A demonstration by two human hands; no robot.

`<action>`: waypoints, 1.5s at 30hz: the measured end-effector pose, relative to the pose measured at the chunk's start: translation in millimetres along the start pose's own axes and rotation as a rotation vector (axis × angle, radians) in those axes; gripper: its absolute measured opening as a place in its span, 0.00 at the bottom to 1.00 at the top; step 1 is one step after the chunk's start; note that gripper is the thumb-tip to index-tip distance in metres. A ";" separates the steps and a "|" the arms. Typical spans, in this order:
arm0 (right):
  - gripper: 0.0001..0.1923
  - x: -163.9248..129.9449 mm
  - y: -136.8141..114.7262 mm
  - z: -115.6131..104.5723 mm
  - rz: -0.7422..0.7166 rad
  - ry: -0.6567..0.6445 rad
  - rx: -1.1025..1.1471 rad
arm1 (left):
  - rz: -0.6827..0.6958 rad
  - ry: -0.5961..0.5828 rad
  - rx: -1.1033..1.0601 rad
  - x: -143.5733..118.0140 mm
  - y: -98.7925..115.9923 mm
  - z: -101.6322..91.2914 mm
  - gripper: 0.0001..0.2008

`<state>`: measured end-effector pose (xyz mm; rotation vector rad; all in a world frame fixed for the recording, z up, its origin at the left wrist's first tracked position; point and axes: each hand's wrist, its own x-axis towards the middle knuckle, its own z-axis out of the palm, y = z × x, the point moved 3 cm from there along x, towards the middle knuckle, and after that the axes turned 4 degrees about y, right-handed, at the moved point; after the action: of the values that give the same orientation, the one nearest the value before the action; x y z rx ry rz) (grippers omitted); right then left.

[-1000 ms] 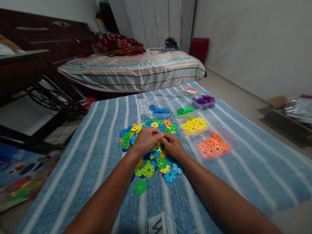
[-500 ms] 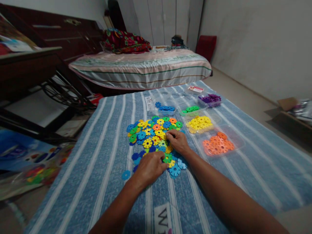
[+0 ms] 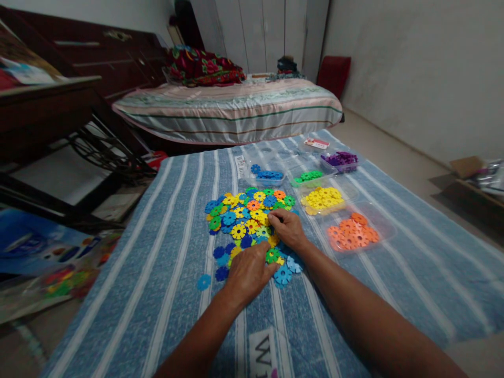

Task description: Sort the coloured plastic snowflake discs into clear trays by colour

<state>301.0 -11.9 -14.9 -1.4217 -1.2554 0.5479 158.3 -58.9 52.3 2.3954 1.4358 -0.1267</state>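
A: Your left hand (image 3: 249,273) has slid a little right since a moment ago, resting flat, holding nothing, on the pile of flower discs (image 3: 248,223) mid-blanket (image 3: 165,252).

B: Your right hand (image 3: 289,229) stays pinching discs there; sorted orange tray (image 3: 353,231) waits toward the blanket's right edge.

The left hand (image 3: 249,273) covers some discs in the mixed pile (image 3: 246,218), hiding its grip.

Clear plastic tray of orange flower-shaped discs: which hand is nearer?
Right. The right hand rests on the mixed disc pile just left of the clear plastic tray of orange flower-shaped discs; the left hand is farther left and nearer the camera.
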 end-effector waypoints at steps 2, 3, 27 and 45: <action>0.14 -0.2 -0.5 -0.1 -0.004 -0.002 -0.006 | -0.014 -0.005 0.006 1.0 -0.4 1.5 0.13; 0.14 -0.3 -0.9 -0.1 -0.007 -0.004 -0.010 | -0.019 -0.007 0.007 1.3 -0.5 2.1 0.13; 0.12 1.8 -3.6 2.0 0.006 -0.020 -0.008 | 0.074 0.102 -0.480 49.2 -10.9 -61.8 0.12; 0.13 0.2 -2.1 0.9 -0.001 0.000 -0.001 | -0.001 0.092 -0.564 40.5 -38.3 -36.2 0.11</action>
<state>299.5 -11.7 -13.1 -1.4214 -1.2565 0.5468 141.0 3.6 66.8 1.9532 1.2948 0.3480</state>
